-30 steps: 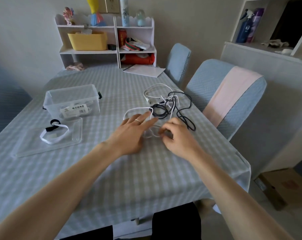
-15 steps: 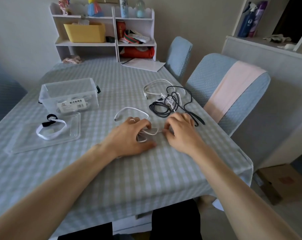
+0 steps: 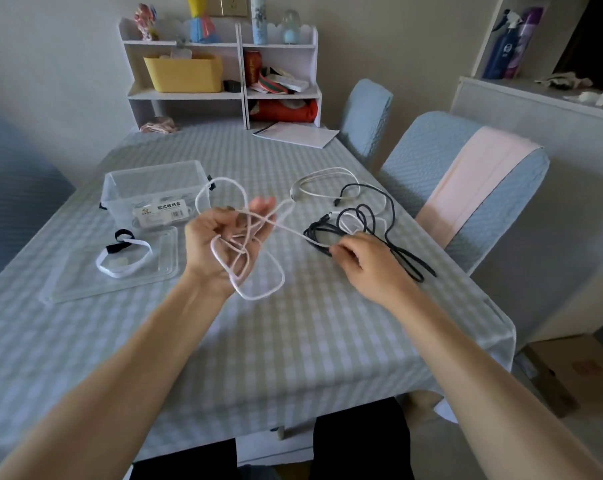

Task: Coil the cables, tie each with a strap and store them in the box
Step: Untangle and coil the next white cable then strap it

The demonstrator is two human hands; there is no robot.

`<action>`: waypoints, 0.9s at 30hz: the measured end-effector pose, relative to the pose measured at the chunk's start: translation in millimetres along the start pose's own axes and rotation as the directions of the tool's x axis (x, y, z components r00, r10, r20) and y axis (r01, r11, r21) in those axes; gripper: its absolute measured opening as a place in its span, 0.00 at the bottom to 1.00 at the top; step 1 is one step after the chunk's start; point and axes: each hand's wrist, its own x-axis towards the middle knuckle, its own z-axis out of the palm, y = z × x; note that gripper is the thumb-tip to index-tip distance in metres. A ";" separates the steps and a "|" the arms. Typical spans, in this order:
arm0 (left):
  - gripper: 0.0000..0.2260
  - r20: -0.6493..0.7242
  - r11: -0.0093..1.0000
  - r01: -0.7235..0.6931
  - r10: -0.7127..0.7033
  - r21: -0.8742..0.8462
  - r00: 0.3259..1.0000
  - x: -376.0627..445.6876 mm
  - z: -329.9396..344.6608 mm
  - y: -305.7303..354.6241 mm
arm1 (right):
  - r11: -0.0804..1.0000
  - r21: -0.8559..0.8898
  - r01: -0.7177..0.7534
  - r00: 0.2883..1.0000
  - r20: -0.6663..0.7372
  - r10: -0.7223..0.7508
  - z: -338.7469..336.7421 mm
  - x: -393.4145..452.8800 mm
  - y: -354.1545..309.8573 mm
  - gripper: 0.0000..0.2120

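The left hand (image 3: pixel 223 244) grips loose loops of thin white cable (image 3: pixel 258 271), raised just right of the clear plastic box (image 3: pixel 154 192); the right hand (image 3: pixel 365 261) pinches its trailing run, likely keeping it taut for coiling.

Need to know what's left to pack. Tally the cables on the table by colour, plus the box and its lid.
White cables: 2, one held in the left hand and right hand, one lying beyond
Black cables: 1, possibly more in the tangle
Clear box: 1
Lid: 1
Total: 5
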 end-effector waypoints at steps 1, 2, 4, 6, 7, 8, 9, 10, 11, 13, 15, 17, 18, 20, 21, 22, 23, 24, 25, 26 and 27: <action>0.10 0.024 1.000 -0.005 0.005 -0.017 1.000 -2.8 0.6 3.1 | 1.000 0.016 -0.018 1.000 -0.007 0.018 -1.2 1.8 1.2 0.12; 0.12 0.018 0.999 0.005 -0.006 0.046 1.000 -3.8 -1.2 5.9 | 1.000 0.016 -0.021 1.000 -0.009 0.022 -1.3 2.4 1.2 0.12; 0.12 -0.020 0.903 0.052 -0.048 0.427 0.999 -3.6 -1.7 3.3 | 0.999 -0.031 0.009 1.000 0.003 -0.009 -0.6 2.9 -0.7 0.13; 0.05 -0.040 0.550 0.050 -0.030 0.834 0.999 -1.9 1.2 -7.5 | 0.997 -0.052 0.050 0.999 0.006 -0.049 0.6 2.4 -7.0 0.14; 0.13 -0.006 0.308 0.010 -0.013 0.951 1.000 0.6 1.5 -14.6 | 0.997 -0.037 0.067 0.998 -0.007 -0.067 0.8 1.4 -9.8 0.14; 0.19 0.062 0.052 -0.061 -0.007 0.997 0.998 3.7 0.5 -21.2 | 0.996 -0.015 0.087 0.996 -0.030 -0.087 1.3 1.4 -12.3 0.13; 0.21 0.146 -0.180 -0.147 -0.023 0.973 0.989 4.9 0.4 -26.4 | 0.995 0.008 0.102 0.993 -0.052 -0.102 1.5 0.2 -14.1 0.13; 0.17 0.212 -0.325 -0.218 -0.055 0.920 0.976 5.3 3.0 -29.0 | 0.993 0.027 0.117 0.991 -0.069 -0.115 0.5 0.6 -14.2 0.12; 0.12 0.220 -0.386 -0.242 -0.100 0.890 0.970 4.4 4.5 -29.6 | 0.991 0.044 0.125 0.990 -0.078 -0.122 -0.6 0.0 -13.3 0.12; 0.07 0.186 -0.356 -0.221 -0.132 0.908 0.974 5.6 2.5 -27.2 | 0.991 0.060 0.121 0.990 -0.083 -0.116 -3.2 -0.6 -9.7 0.12; 0.06 0.106 -0.138 -0.117 -0.084 0.983 0.991 8.6 0.4 -22.6 | 0.994 0.047 0.101 0.994 -0.057 -0.099 -4.9 1.0 -5.1 0.14; 0.09 0.002 0.254 -0.006 0.018 0.967 1.000 8.0 0.1 -14.8 | 0.996 0.037 0.084 0.996 -0.024 -0.083 -4.2 2.7 -4.1 0.17; 0.12 -0.024 0.419 -0.007 0.070 0.908 0.997 6.9 0.8 -10.8 | 0.996 0.039 0.084 0.996 -0.025 -0.083 -4.5 3.6 -4.5 0.16; 0.13 0.004 0.544 -0.085 0.149 0.835 0.989 3.3 2.9 -6.2 | 0.994 0.056 0.090 0.996 -0.032 -0.088 -3.9 4.7 -6.2 0.12; 0.12 0.049 0.548 -0.130 0.159 0.826 0.986 1.3 5.4 -7.3 | 0.995 0.055 0.088 0.996 -0.019 -0.087 -3.6 4.3 -7.7 0.09; 0.13 0.103 0.547 -0.169 0.149 0.820 0.983 -0.5 6.2 -10.1 | 0.995 0.055 0.083 0.997 -0.003 -0.083 -2.1 3.1 -9.9 0.08; 0.17 0.161 0.558 -0.201 0.121 0.805 0.979 -1.7 7.5 -13.6 | 0.995 0.061 0.081 0.997 0.005 -0.081 -1.8 2.8 -11.9 0.07; 0.21 0.210 0.579 -0.216 0.079 0.786 0.974 -1.6 8.0 -17.9 | 0.994 0.082 0.074 0.997 0.010 -0.075 -2.0 2.3 -13.4 0.07; 0.24 0.246 0.601 -0.215 0.031 0.770 0.969 -0.6 8.5 -21.8 | 0.992 0.113 0.063 0.998 0.009 -0.064 -2.2 2.3 -14.8 0.07; 0.24 0.283 0.597 -0.222 -0.008 0.771 0.959 0.9 9.4 -26.8 | 0.989 0.135 0.059 0.998 0.005 -0.060 -3.6 1.6 -15.3 0.07; 0.21 0.310 0.582 -0.230 -0.039 0.780 0.950 1.7 10.7 -31.8 | 0.988 0.143 0.061 0.998 0.004 -0.063 -4.7 0.5 -16.0 0.09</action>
